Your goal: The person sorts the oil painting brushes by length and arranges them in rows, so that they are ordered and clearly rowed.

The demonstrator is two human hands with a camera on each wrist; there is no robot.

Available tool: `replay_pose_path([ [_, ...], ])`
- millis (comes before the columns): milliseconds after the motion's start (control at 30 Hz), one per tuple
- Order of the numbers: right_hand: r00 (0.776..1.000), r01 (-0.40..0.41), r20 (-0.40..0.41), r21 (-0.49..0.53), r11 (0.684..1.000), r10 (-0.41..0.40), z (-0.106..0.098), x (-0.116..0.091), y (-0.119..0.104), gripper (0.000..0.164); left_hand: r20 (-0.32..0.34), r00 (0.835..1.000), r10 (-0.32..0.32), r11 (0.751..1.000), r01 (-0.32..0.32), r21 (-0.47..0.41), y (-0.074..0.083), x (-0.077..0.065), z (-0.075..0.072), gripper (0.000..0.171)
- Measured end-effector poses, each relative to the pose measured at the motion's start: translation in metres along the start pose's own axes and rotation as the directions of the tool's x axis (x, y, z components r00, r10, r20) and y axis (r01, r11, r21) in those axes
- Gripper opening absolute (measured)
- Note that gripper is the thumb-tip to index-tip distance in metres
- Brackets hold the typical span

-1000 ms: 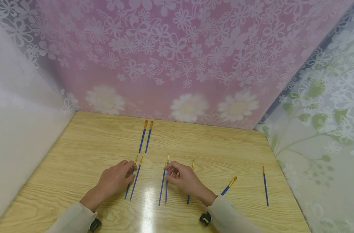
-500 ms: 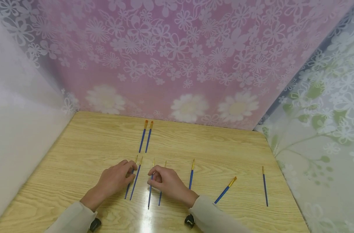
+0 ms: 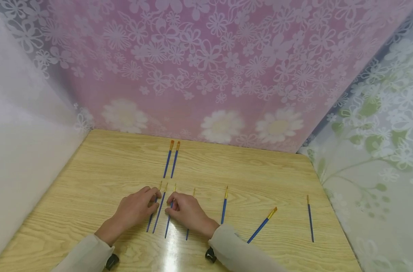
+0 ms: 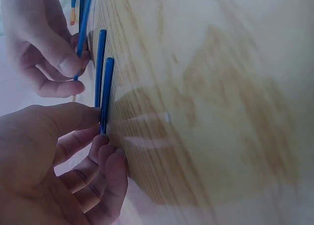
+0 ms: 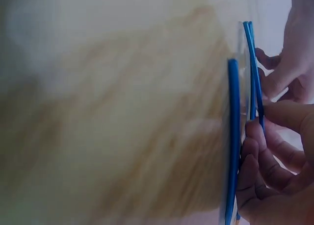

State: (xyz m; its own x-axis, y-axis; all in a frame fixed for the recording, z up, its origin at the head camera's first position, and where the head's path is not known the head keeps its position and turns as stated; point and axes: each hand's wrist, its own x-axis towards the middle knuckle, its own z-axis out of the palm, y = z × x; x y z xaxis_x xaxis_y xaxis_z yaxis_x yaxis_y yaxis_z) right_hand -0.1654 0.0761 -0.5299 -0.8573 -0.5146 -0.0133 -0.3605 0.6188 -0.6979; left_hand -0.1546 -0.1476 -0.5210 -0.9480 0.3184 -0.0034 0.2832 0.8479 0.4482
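In the head view, my left hand point(image 3: 133, 207) holds a thin blue-handled paintbrush point(image 3: 150, 223) with a golden ferrule, thumb and fingers around its handle. A second slim paintbrush point(image 3: 159, 213) lies just right of it, nearly parallel. My right hand point(image 3: 190, 214) pinches another paintbrush point(image 3: 167, 227), tip pointing away from me, close beside that second one. The right wrist view shows its handle point(image 5: 256, 73) between thumb and fingertips. Partly hidden beneath the right hand and wrist lies one more paintbrush point(image 3: 187, 234).
Two flat paintbrushes point(image 3: 167, 162) lie side by side farther back on the wood-grain table point(image 3: 111, 158). To the right are a round-tipped paintbrush point(image 3: 224, 207), a slanted angled-tip paintbrush point(image 3: 262, 224) and a thin paintbrush point(image 3: 310, 223). A pink flowered cloth point(image 3: 179, 94) hangs behind.
My right hand has carried its paintbrush leftward, from beside the brush now under my wrist to next to the left pair. My left hand has stayed in place.
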Motion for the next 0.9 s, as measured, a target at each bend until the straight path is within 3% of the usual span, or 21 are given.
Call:
replay_pose_path([
  [433,1.0,0.003,-0.008,-0.145,0.989,-0.004,0.005,0.007,-0.005,0.014,-0.004,1.0,0.008,1.0,-0.008,-0.005,-0.001,0.001,0.002,0.018],
  [900,0.999,-0.028,-0.026,-0.161,0.987,0.024,0.005,0.01,-0.013,0.009,-0.001,1.0,-0.002,1.0,0.002,-0.002,-0.002,0.001,0.003,0.019],
])
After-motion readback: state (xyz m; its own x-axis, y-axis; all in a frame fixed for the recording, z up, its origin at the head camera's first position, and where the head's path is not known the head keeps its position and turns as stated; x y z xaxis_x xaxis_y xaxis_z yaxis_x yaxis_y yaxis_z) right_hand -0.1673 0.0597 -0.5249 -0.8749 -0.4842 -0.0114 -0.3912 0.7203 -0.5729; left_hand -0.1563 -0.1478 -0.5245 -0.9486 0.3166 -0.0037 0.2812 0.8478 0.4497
